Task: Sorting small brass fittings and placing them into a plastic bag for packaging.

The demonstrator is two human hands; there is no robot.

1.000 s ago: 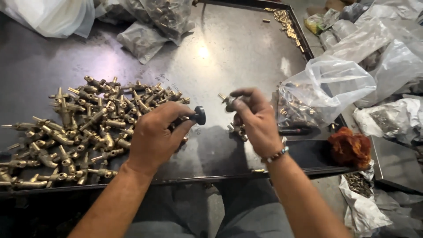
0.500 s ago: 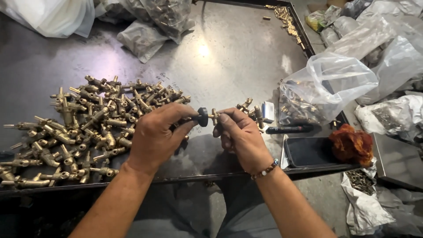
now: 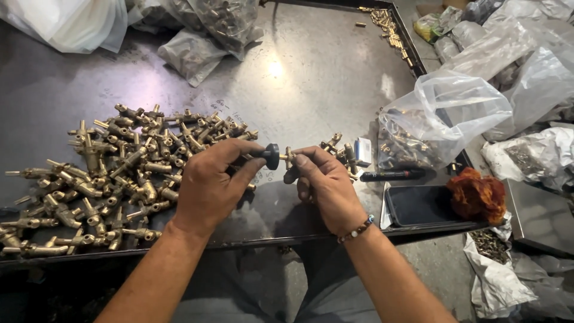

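Observation:
My left hand (image 3: 209, 185) grips a small tool with a black round handle (image 3: 272, 155), held level above the metal table (image 3: 311, 90). My right hand (image 3: 323, 182) pinches a small brass valve fitting (image 3: 289, 158) right against the tool's tip. The two hands meet over the table's near edge. A large heap of brass valve fittings (image 3: 113, 173) lies to the left of my left hand. A few more brass fittings (image 3: 335, 146) sit just behind my right hand.
A clear plastic bag with brass parts (image 3: 436, 119) stands at the right. A black marker (image 3: 391, 175), a dark phone (image 3: 418, 205), a small white box (image 3: 363, 151) and an orange-brown rag (image 3: 475, 194) lie near the right edge. More plastic bags (image 3: 203, 30) crowd the back.
My right hand has come left from near the plastic bag with a brass fitting and now holds it against the tool in my left hand. The hands have closed together.

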